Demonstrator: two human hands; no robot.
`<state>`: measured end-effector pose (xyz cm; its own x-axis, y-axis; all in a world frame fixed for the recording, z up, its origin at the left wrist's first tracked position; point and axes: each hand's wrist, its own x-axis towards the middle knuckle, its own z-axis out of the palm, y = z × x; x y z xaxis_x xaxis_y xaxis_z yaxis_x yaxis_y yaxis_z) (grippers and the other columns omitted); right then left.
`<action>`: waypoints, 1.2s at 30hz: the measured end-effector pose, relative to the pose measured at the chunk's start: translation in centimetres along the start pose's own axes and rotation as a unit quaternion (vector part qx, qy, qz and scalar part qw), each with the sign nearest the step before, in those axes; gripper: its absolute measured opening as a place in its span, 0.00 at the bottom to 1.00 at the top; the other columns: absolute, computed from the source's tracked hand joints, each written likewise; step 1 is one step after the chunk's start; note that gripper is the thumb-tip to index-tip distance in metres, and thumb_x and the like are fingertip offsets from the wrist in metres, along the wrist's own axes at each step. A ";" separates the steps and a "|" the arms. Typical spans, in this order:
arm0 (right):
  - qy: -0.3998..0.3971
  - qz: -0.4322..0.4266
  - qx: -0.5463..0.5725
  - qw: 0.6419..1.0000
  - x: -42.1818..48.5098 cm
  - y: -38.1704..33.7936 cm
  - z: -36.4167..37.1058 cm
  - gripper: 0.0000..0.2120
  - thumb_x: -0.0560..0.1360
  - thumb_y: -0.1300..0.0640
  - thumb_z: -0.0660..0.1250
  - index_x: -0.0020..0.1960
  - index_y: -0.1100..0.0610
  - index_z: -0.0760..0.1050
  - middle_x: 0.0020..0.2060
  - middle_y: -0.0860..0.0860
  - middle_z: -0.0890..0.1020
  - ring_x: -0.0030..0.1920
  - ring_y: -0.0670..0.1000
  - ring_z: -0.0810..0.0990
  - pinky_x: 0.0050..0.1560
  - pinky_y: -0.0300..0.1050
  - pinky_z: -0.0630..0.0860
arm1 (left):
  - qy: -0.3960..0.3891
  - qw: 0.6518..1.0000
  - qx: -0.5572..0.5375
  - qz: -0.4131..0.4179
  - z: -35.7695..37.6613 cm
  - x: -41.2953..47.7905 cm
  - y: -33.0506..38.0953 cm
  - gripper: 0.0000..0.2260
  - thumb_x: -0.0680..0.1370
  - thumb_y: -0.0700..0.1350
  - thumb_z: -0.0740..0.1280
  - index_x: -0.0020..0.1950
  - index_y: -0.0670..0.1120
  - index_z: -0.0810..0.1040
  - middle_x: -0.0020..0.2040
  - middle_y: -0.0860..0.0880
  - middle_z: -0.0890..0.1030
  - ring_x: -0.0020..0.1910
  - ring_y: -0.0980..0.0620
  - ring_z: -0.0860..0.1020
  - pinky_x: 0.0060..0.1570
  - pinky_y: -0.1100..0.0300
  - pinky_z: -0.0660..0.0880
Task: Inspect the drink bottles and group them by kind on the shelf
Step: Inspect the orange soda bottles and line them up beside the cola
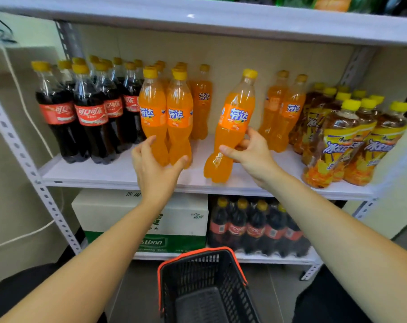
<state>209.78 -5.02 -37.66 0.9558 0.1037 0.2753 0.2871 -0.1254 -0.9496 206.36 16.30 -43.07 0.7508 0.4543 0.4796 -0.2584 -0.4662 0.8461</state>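
On the white middle shelf point(118, 176) stand dark cola bottles point(90, 113) at the left, orange soda bottles point(165, 113) in the middle, and iced tea bottles with yellow labels point(342, 136) at the right. My right hand point(251, 155) grips the waist of one orange soda bottle point(232, 122), which leans to the right with its base on the shelf. My left hand point(155, 166) is spread around the bases of two front orange soda bottles, thumb on the right one, fingertips touching the left one. More orange soda bottles point(284, 113) stand behind my right hand.
A black shopping basket with an orange rim point(204, 283) sits on the floor below me. The lower shelf holds a white and green carton point(174, 220) and a pack of cola bottles point(256, 227). Perforated grey uprights point(22, 155) frame the shelf. A white cable hangs at the left.
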 end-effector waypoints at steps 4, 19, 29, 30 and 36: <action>0.006 -0.019 -0.041 0.999 4.6 1.1 1.1 0.29 0.73 0.64 0.77 0.69 0.60 0.68 0.61 0.57 0.82 0.56 0.51 0.82 0.58 0.47 0.80 | 0.026 0.996 0.068 -0.046 1.7 2.0 -1.4 0.55 0.64 0.59 0.82 0.81 0.47 0.53 0.79 0.44 0.56 0.77 0.41 0.61 0.65 0.41 0.70; 0.049 -0.018 -0.079 0.996 16.8 6.9 4.5 0.28 0.69 0.68 0.79 0.64 0.63 0.70 0.54 0.56 0.83 0.50 0.52 0.83 0.55 0.47 0.80 | 0.010 0.999 0.004 -0.036 3.7 5.7 -3.8 0.60 0.58 0.64 0.82 0.79 0.58 0.47 0.73 0.51 0.72 0.69 0.45 0.74 0.65 0.41 0.74; 0.096 -0.033 -0.086 0.991 16.6 10.0 5.8 0.11 0.73 0.58 0.78 0.49 0.49 0.77 0.37 0.39 0.78 0.34 0.36 0.79 0.39 0.36 0.78 | 0.014 0.999 -0.031 -0.039 3.6 5.8 -3.6 0.60 0.56 0.64 0.83 0.77 0.60 0.50 0.71 0.55 0.73 0.67 0.49 0.76 0.64 0.40 0.76; 0.097 -0.034 -0.089 0.991 16.8 9.9 6.0 0.11 0.73 0.58 0.78 0.52 0.49 0.79 0.38 0.39 0.78 0.37 0.39 0.80 0.44 0.41 0.80 | 0.016 0.999 -0.035 -0.039 3.6 5.8 -3.6 0.60 0.56 0.63 0.84 0.77 0.60 0.50 0.71 0.55 0.73 0.67 0.50 0.76 0.64 0.41 0.76; 0.111 -0.032 -0.078 0.990 16.7 10.1 6.5 0.20 0.74 0.56 0.78 0.63 0.59 0.79 0.46 0.50 0.80 0.46 0.51 0.80 0.51 0.49 0.81 | 0.022 0.999 -0.030 -0.035 3.7 5.7 -3.9 0.60 0.55 0.64 0.84 0.77 0.62 0.51 0.71 0.56 0.73 0.68 0.51 0.75 0.64 0.41 0.76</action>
<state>228.20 1.90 -43.61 0.9212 -0.1003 0.3760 0.3370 -0.2776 -0.8996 213.90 17.94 -44.52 0.7410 0.5184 0.4269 -0.2425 -0.3862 0.8900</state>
